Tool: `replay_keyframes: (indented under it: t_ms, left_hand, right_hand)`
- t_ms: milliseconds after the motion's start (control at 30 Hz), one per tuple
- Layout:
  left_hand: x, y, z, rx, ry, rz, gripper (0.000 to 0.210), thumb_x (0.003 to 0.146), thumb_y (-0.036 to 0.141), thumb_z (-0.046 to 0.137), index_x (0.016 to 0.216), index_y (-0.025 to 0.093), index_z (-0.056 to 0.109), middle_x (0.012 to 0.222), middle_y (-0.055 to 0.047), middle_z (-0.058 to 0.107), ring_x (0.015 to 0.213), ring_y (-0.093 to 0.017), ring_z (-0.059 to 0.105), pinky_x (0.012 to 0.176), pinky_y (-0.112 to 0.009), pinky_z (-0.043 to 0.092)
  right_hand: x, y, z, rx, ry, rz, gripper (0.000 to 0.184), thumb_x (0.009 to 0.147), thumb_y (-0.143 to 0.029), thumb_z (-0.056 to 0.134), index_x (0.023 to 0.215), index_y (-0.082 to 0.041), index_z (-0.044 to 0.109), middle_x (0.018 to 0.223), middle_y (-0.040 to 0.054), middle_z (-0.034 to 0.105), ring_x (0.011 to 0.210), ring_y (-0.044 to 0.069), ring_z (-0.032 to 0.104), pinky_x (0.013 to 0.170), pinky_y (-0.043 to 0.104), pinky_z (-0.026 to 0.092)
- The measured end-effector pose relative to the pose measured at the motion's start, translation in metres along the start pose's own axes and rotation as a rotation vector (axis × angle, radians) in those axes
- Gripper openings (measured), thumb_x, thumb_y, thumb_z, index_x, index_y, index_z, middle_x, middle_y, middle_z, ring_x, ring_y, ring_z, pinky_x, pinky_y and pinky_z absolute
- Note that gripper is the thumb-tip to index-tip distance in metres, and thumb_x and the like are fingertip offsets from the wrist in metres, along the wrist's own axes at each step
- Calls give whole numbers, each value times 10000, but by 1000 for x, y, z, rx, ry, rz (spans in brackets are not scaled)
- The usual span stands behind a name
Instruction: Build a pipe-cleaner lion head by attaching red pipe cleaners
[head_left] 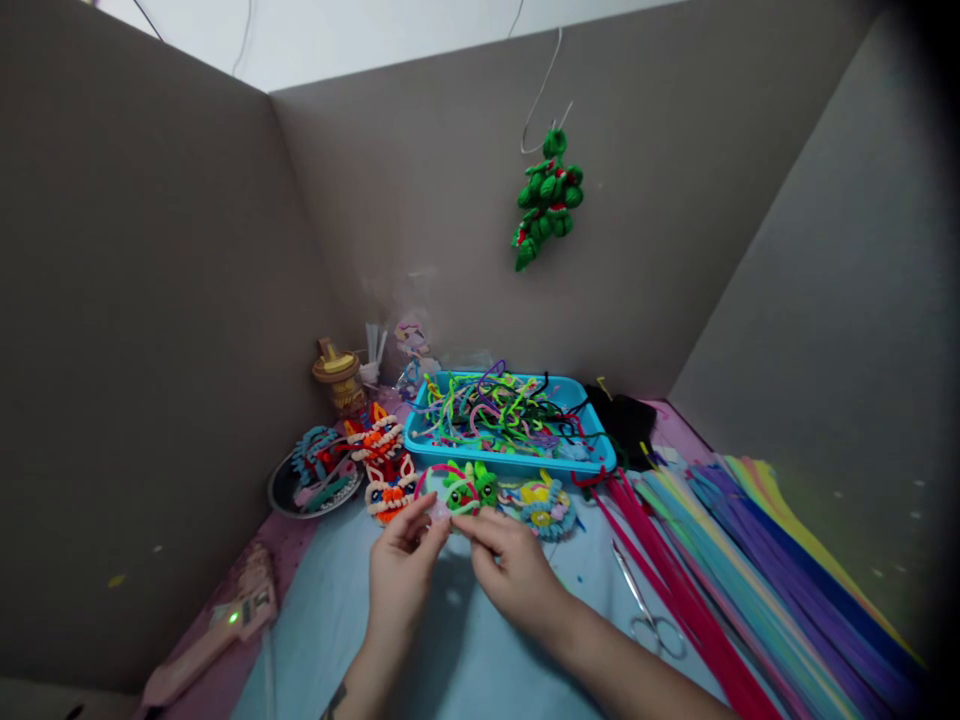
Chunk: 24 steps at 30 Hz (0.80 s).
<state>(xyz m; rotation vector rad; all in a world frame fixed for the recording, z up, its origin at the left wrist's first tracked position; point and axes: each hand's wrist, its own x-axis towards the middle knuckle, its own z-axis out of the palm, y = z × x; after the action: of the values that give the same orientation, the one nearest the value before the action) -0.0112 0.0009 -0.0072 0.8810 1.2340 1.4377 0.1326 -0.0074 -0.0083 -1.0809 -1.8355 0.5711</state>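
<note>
My left hand (pixel 405 560) and my right hand (pixel 514 565) are close together above the blue work surface, thumbs and fingers pinched. Between their fingertips is a small pale pink piece of pipe cleaner (pixel 440 510), and a darker pink pipe cleaner (pixel 444 467) curves in a loop above it. A whitish-green strand also curves toward my right fingertips. The fingers partly hide how these strands join. Just behind my hands sits a green fuzzy figure (pixel 484 484) with dark eyes. Orange-and-cream figures (pixel 390 498) lie to its left, a blue-and-yellow one (pixel 547 508) to its right.
A blue tray (pixel 510 464) of tangled pipe cleaners stands behind. Scissors (pixel 637 590) and long coloured pipe cleaner bundles (pixel 780 580) lie right. At left are a glue gun (pixel 217 640) with a green light, a metal bowl (pixel 277 490) and a lidded cup (pixel 339 380).
</note>
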Motion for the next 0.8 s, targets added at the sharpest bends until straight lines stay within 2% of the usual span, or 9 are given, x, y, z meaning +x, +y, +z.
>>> replay_keyframes:
  t_ms: [133, 233, 333, 400, 500, 600, 667, 800]
  left_hand:
    - [-1, 1, 0, 91, 13, 48, 448, 607, 296, 803, 1012, 128, 709, 762, -39, 729, 683, -140, 627, 655, -233, 488]
    - [-2, 0, 0, 179, 15, 77, 430, 627, 310, 781, 1006, 115, 725, 737, -39, 718, 629, -133, 587, 601, -230, 467]
    - [-3, -2, -1, 258, 12, 96, 404, 626, 307, 767, 977, 108, 746, 670, -22, 693, 552, -115, 523, 536, -222, 428]
    - [-2, -3, 0, 289, 17, 113, 383, 613, 305, 772, 945, 112, 760, 611, -2, 661, 514, -102, 479, 506, -216, 403]
    - [0, -2, 1, 253, 5, 111, 392, 595, 317, 793, 935, 125, 766, 582, 10, 645, 516, -102, 493, 517, -212, 412]
    - [2, 2, 2, 99, -41, 20, 479, 569, 330, 822, 999, 133, 748, 657, -18, 704, 603, -130, 598, 610, -229, 474]
    - [2, 4, 3, -3, -53, -43, 531, 530, 331, 850, 1014, 140, 742, 714, -40, 737, 655, -144, 639, 656, -237, 496]
    - [-2, 6, 5, -55, -52, -94, 526, 521, 350, 861, 998, 158, 749, 825, -74, 768, 745, -172, 680, 720, -259, 521]
  right_hand:
    - [0, -4, 0, 54, 30, 5, 345, 743, -26, 440, 879, -191, 711, 704, 28, 630, 655, 155, 577, 609, 245, 410]
    - [-3, -10, 0, 114, -4, -28, 320, 707, -7, 450, 856, -186, 670, 724, 15, 648, 659, 142, 580, 633, 238, 412]
    - [-3, -16, -4, 162, -40, -32, 291, 694, -10, 457, 836, -188, 638, 671, -12, 605, 618, 126, 550, 614, 227, 400]
    - [-2, -18, -7, 207, -28, 23, 272, 703, -24, 458, 831, -195, 626, 645, -26, 570, 589, 118, 520, 584, 220, 390]
    - [1, -14, -11, 328, 12, 117, 210, 749, -81, 476, 866, -204, 600, 636, -35, 526, 567, 115, 490, 551, 217, 388]
    - [2, -4, -14, 452, 5, 78, 238, 786, -167, 519, 1018, -210, 549, 733, -14, 538, 646, 137, 523, 604, 243, 436]
    - [2, 2, -14, 415, 47, 28, 294, 778, -159, 530, 1066, -218, 519, 781, -4, 530, 701, 152, 528, 642, 263, 446]
    - [3, 10, -11, 120, 143, -42, 214, 762, -102, 566, 944, -214, 570, 830, 23, 548, 792, 183, 527, 710, 302, 428]
